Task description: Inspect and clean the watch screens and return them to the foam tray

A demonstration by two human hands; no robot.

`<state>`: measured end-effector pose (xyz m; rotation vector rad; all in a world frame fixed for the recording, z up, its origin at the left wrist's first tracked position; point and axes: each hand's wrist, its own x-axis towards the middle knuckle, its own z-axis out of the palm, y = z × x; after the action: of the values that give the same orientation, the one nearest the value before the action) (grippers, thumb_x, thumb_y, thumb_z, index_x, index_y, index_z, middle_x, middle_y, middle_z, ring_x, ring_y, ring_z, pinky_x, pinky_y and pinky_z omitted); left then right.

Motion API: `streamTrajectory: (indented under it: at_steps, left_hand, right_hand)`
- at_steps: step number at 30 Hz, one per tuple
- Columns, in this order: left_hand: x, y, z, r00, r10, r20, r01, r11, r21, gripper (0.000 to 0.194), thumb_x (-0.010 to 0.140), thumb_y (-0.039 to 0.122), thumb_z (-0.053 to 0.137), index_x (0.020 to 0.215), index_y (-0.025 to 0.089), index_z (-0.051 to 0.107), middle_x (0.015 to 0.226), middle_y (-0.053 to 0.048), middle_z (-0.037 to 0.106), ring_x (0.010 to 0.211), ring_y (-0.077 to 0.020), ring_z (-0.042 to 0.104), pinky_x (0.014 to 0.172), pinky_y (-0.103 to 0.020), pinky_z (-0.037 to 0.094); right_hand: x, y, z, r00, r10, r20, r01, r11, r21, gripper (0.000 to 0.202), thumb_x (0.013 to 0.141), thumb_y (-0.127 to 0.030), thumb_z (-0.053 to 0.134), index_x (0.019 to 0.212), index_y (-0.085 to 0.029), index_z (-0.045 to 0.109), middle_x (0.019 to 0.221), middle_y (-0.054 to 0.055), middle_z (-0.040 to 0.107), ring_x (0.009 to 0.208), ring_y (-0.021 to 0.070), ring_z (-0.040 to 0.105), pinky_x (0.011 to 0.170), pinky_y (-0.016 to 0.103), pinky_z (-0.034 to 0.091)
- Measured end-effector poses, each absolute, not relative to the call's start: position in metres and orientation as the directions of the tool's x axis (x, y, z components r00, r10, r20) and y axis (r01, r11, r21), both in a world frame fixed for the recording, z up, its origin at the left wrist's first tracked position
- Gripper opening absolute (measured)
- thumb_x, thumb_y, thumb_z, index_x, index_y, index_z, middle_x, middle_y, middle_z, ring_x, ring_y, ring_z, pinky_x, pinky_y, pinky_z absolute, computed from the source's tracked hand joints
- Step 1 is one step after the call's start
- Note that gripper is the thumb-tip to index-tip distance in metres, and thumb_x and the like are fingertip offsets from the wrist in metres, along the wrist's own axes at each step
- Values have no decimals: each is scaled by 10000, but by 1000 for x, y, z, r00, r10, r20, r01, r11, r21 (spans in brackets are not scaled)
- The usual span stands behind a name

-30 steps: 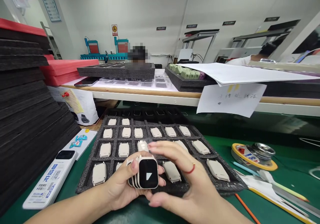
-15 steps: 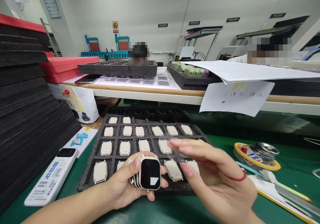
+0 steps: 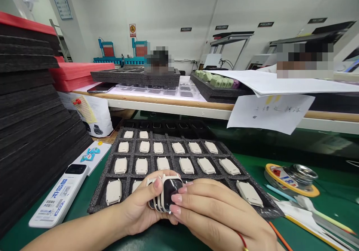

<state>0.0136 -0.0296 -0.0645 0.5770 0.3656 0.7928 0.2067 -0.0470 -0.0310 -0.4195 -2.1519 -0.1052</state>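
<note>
My left hand (image 3: pixel 143 208) is closed round a small stack of smartwatch cases (image 3: pixel 168 193), cream-rimmed with dark glossy screens facing me. The fingers of my right hand (image 3: pixel 221 210) are together and rest over the right side of the front screen; its thumb is hidden. Whether a thin film lies under those fingertips I cannot make out. Just beyond both hands lies a black foam tray (image 3: pixel 131 167), its compartments holding several cream watch cases (image 3: pixel 186 165) with their backs up.
Black foam sheets (image 3: pixel 25 94) are piled high on the left, beside a white box (image 3: pixel 57 196). A yellow tape roll (image 3: pixel 291 180) with a metal dish, and tools (image 3: pixel 322 217), lie at right. A shelf edge (image 3: pixel 168 107) crosses behind the tray; people sit beyond.
My right hand has come left and down from above the tray onto the front smartwatch. A blurred clear film seemed to be at its fingertips before. My left hand keeps its stack.
</note>
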Motion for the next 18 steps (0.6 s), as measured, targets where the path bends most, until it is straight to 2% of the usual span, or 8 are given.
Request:
streamTrajectory:
  at_steps: [4, 7, 10, 13, 16, 18]
  left_hand:
    - [16, -29, -65, 615, 782, -107, -564, 530, 633, 457, 679, 484, 854, 968, 191, 656, 808, -11, 660, 609, -98, 627, 516, -173, 517]
    - [19, -29, -67, 594, 797, -107, -545, 498, 674, 480, 667, 467, 868, 995, 202, 639, 723, 18, 618, 596, -102, 612, 505, -169, 488]
    - [20, -30, -68, 563, 814, -144, -517, 483, 707, 518, 641, 449, 891, 1005, 196, 623, 757, 2, 636, 691, -127, 647, 592, -184, 504]
    - [21, -30, -67, 545, 818, -185, -539, 511, 670, 472, 679, 457, 866, 984, 191, 624, 768, -3, 650, 606, -80, 593, 523, -141, 435]
    - [20, -30, -65, 546, 812, -207, -570, 541, 619, 438, 708, 493, 833, 956, 183, 646, 763, -6, 657, 515, -54, 537, 423, -124, 339]
    - [20, -29, -64, 565, 798, -211, -555, 557, 618, 478, 689, 521, 834, 975, 177, 664, 813, -39, 686, 596, -102, 618, 427, -133, 373]
  right_hand:
    - [202, -47, -26, -540, 361, 760, 405, 903, -141, 310, 862, -181, 717, 1164, -221, 656, 936, 42, 780, 800, 208, 683, 717, 359, 592]
    - [197, -47, -30, -467, 500, 730, 453, 844, -288, 571, 821, -352, 785, 1324, -210, 556, 868, 51, 706, 721, 196, 618, 639, 341, 555]
    - [193, -45, -36, -444, 648, 619, 452, 758, -470, 684, 723, -341, 867, 1320, -242, 548, 859, 15, 620, 718, 167, 593, 628, 277, 551]
    - [194, -43, -37, -401, 710, 578, 367, 703, -609, 618, 682, -218, 892, 1204, -270, 565, 890, -19, 622, 699, 129, 578, 636, 224, 539]
    - [197, -41, -35, -343, 712, 612, 282, 700, -656, 584, 706, -242, 874, 1188, -283, 548, 994, -8, 671, 799, 146, 623, 730, 241, 548]
    - [199, -39, -34, -357, 687, 633, 273, 725, -633, 568, 735, -265, 855, 1216, -282, 551, 1038, 15, 691, 897, 182, 649, 805, 288, 549]
